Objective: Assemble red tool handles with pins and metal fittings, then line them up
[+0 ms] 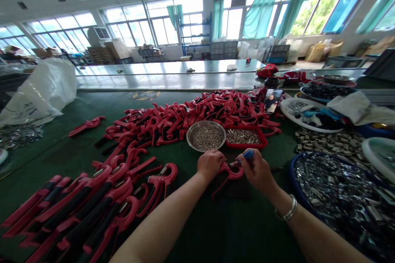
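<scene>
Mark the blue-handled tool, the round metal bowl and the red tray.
Blue-handled tool [248,155]: head view, on the blue handle.
Round metal bowl [188,138]: head view, on the left rim.
Red tray [247,146]: head view, on the near wall.

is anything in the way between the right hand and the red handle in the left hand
Nothing visible is: the right hand, holding a blue tool, is right beside the red handle that the left hand grips. The metal bowl and red tray stand beyond the hands, not between them.
</scene>
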{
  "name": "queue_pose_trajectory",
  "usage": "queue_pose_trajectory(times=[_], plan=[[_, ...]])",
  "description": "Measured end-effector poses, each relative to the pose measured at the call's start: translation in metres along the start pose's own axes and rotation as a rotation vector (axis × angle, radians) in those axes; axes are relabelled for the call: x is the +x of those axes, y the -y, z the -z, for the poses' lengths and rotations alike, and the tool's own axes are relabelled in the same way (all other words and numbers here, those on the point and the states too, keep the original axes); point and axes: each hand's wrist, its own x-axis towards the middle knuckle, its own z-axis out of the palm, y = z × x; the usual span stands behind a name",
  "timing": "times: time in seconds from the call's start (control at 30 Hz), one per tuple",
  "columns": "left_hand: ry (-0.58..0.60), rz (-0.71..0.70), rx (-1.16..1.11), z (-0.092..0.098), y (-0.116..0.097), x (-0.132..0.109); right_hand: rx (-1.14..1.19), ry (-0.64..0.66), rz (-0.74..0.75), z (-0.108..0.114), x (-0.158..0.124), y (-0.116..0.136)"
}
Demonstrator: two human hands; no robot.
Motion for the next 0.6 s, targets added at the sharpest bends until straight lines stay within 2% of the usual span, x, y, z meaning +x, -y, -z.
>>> queue_pose_trajectory(times=[0.13, 0.27, 0.4, 0.47, 0.53, 0.6], plan=[[-0.014, -0.001, 0.010, -0.001, 0.001, 0.000, 0.000, -0.006, -0.055, -0.002, -0.001, 0.016], [0.002, 0.004, 0.016, -0.001, 0.000, 0.000, 0.110, -0.064, -0.149, -0.005, 0.001, 0.019], [0.010, 0.010, 0.007, 0.000, -0.001, 0.000, 0.453, -0.132, -0.412, -0.008, 0.004, 0.004], [0.010, 0.014, 0.000, 0.000, -0.001, 0.000, 0.568, -0.117, -0.533, -0.008, 0.004, -0.006], [0.008, 0.013, -0.005, 0.000, -0.001, 0.000, 0.583, -0.075, -0.552, -0.005, 0.006, -0.014], [0.004, 0.007, -0.010, 0.000, 0.000, 0.000, 0.557, -0.088, -0.482, 0.001, 0.011, -0.017]])
